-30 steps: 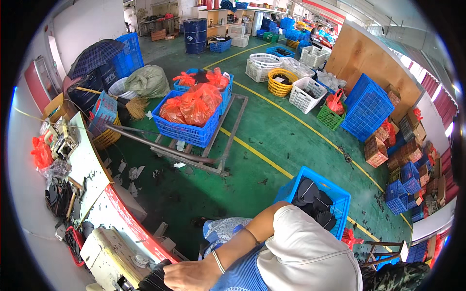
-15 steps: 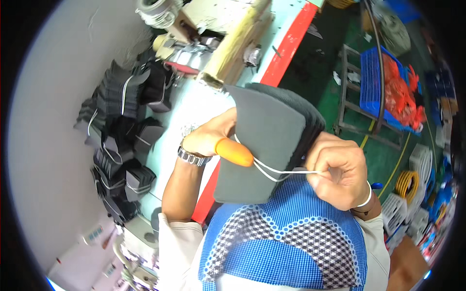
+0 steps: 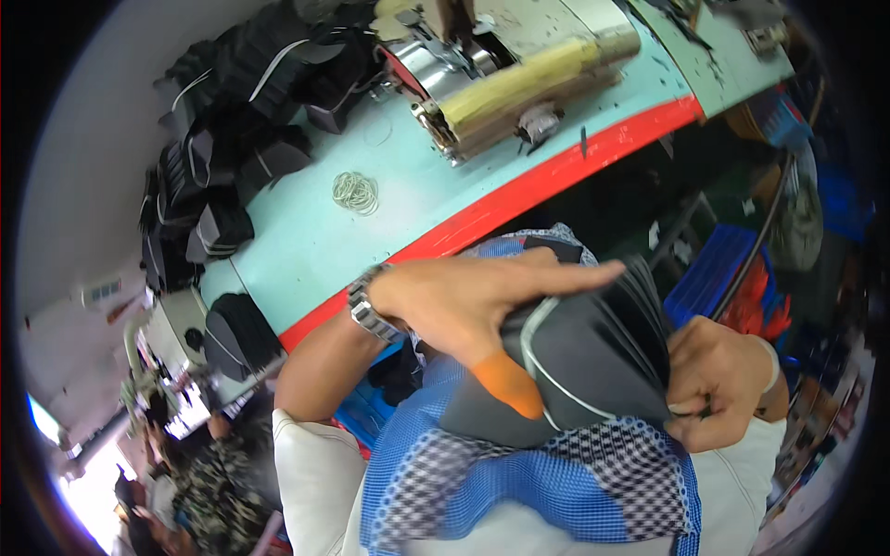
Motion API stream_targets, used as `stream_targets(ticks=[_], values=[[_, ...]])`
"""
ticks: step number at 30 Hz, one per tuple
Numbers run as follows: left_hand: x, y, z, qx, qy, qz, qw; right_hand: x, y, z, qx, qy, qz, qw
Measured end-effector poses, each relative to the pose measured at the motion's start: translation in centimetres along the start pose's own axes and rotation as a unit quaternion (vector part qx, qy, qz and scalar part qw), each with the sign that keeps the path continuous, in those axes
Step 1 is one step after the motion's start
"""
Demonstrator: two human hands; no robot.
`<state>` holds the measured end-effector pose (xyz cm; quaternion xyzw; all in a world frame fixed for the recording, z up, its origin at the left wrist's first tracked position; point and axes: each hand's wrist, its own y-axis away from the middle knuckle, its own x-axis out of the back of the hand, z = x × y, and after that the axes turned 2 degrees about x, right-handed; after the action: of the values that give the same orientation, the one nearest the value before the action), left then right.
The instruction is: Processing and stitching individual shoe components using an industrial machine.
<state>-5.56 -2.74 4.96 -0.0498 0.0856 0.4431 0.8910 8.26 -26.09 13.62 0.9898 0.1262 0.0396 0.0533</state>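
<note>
A thick stack of dark grey flat pieces [image 3: 593, 357] rests tilted over my lap, with a white elastic band [image 3: 567, 387] curving across its face. My left hand [image 3: 454, 301] lies over the stack and holds it. Its thumb wears an orange finger cot [image 3: 508, 385] and presses beside the band, while the index finger stretches along the top edge; the other fingers are hidden. At the stack's right end, my right hand [image 3: 721, 380] is closed with curled, pinched fingers. What they pinch is too small to make out.
A sewing machine [image 3: 519, 88] stands on the pale green table [image 3: 306, 250] with a red edge. Loose bands [image 3: 356, 193] lie on it. Bundled dark stacks [image 3: 218, 139] line the left side. Beyond are a blue crate [image 3: 712, 273] and a person in camouflage clothing [image 3: 222, 477].
The stack has come down toward my lap and turned. The band, stretched out by my right hand before, now lies across the stack. The view has shifted, showing more table.
</note>
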Motion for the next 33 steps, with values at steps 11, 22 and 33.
stream_targets(ticks=[11, 22, 33], values=[[-2.6, -5.6, 5.5, 0.172, -0.151, 0.038, 0.973, 12.4, -0.4, -0.6, 0.119, -0.075, -0.18, 0.973], [-7.9, 8.6, -6.5, 0.141, 0.064, 0.324, 0.933, 2.5, -16.1, 5.7, 0.305, 0.4, 0.219, 0.836], [-6.9, 23.0, -19.4, -0.042, 0.367, 0.714, 0.595, -12.9, -25.9, 21.1, -0.128, 0.061, 0.261, 0.955]])
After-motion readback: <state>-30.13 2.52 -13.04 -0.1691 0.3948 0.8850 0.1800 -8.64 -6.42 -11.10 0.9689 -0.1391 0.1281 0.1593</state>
